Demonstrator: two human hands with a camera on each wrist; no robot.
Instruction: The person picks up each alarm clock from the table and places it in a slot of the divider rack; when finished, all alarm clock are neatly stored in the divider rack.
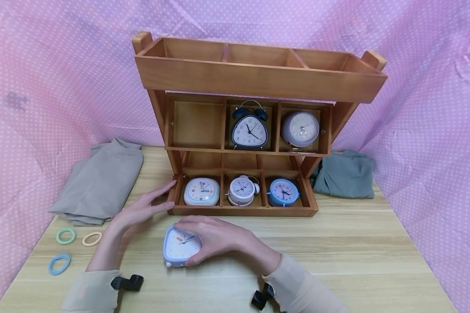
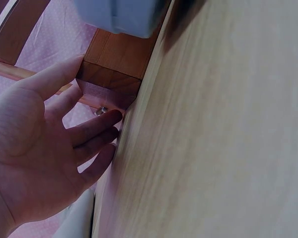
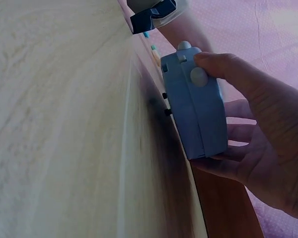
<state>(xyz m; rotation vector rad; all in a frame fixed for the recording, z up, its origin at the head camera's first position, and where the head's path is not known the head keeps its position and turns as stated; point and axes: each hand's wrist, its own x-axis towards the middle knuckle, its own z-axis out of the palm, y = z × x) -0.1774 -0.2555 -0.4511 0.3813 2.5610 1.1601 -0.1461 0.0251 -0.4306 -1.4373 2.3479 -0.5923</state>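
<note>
My right hand (image 1: 223, 237) grips a light blue alarm clock (image 1: 177, 247) between thumb and fingers, low over the table in front of the wooden shelf (image 1: 243, 211). The clock's white face is turned up, and its side with small white feet shows in the right wrist view (image 3: 191, 109). At the shelf's lower left corner, my left hand (image 1: 141, 211) has its fingers extended, with thumb and fingertips right at the wood. The bottom row holds a pale blue clock (image 1: 201, 191), a white twin-bell clock (image 1: 241, 191) and a bright blue clock (image 1: 283, 192), one per compartment.
In the middle row stand a dark blue twin-bell clock (image 1: 250, 131) and a lavender clock (image 1: 300, 128); the left compartment is bare. Grey cloth (image 1: 102, 180) lies left, green cloth (image 1: 344, 174) right. Green (image 1: 65, 236), cream (image 1: 92, 238) and blue (image 1: 58, 264) rings lie at the left.
</note>
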